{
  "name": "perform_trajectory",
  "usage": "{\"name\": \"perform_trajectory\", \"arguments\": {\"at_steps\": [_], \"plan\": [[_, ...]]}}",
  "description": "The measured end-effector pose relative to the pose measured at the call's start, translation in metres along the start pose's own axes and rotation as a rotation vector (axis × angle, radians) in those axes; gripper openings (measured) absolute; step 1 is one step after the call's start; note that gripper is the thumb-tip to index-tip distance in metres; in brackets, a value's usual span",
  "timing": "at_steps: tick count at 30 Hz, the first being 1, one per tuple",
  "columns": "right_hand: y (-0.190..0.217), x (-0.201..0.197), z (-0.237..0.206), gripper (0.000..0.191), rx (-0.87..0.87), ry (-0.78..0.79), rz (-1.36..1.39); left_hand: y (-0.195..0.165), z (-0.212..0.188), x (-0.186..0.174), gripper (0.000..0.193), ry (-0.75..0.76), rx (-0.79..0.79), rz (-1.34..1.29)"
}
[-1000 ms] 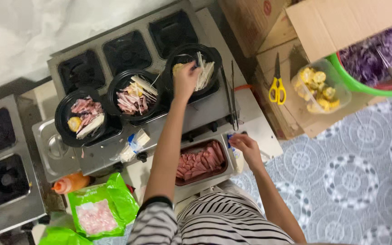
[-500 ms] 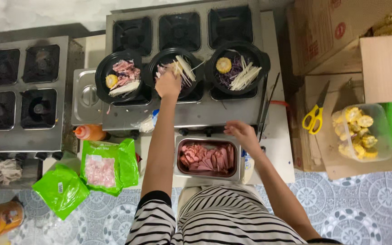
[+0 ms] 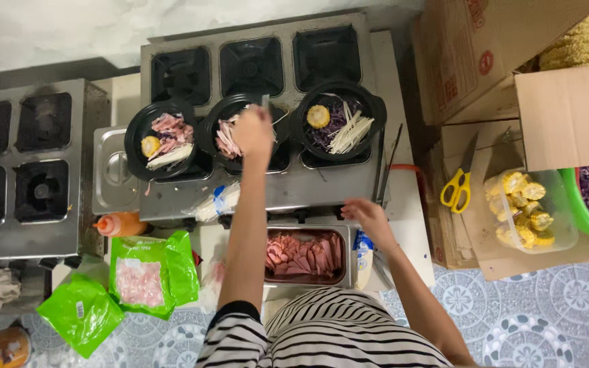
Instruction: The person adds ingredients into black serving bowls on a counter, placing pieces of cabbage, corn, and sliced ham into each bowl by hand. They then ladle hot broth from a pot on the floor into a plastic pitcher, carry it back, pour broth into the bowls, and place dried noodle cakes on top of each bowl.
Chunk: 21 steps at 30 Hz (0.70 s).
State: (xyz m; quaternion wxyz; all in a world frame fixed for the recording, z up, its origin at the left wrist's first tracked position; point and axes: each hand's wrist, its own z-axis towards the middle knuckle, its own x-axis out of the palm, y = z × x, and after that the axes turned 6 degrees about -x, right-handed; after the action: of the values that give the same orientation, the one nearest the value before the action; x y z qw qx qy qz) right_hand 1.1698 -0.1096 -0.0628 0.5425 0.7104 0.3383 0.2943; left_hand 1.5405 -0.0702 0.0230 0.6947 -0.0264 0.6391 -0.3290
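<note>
Nearest the camera, a striped sleeve led up from the person's torso. Just beyond lay a rectangular steel tray (image 3: 306,256) packed with pink meat slices. The right hand (image 3: 369,216) hovered at the tray's far right corner, fingers loosely spread and slightly curled, holding nothing. To the left lay glossy green plastic packets (image 3: 146,274) and an orange squeeze bottle (image 3: 120,223). Farther on stood a brushed-metal stove (image 3: 267,116) with square black burner wells. Three round black pots sat in a row on it. The left hand (image 3: 253,133) reached over the middle pot (image 3: 230,129), which held meat strips; whether its fingers pinched anything could not be told. The right pot (image 3: 339,119) held a corn round, purple cabbage and pale mushrooms.
</note>
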Motion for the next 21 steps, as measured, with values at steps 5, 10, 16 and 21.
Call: {"name": "perform_trajectory", "arguments": {"at_steps": [5, 10, 16, 21], "plan": [[0.012, -0.003, 0.011, 0.03, -0.078, -0.026, 0.006, -0.08, -0.029, 0.025, 0.021, 0.45, 0.181, -0.331], [0.043, -0.005, 0.004, 0.027, -0.117, -0.062, 0.001, -0.118, -0.044, 0.066, 0.02, 0.452, 0.369, -0.196], [0.083, -0.018, 0.012, 0.025, -0.081, -0.278, -0.375, -0.109, -0.043, 0.071, 0.021, 0.578, 0.301, -0.318], [0.109, -0.037, 0.087, 0.023, -0.634, -0.226, -1.028, -0.09, -0.043, 0.061, 0.021, 0.544, 0.211, -0.448]]}}
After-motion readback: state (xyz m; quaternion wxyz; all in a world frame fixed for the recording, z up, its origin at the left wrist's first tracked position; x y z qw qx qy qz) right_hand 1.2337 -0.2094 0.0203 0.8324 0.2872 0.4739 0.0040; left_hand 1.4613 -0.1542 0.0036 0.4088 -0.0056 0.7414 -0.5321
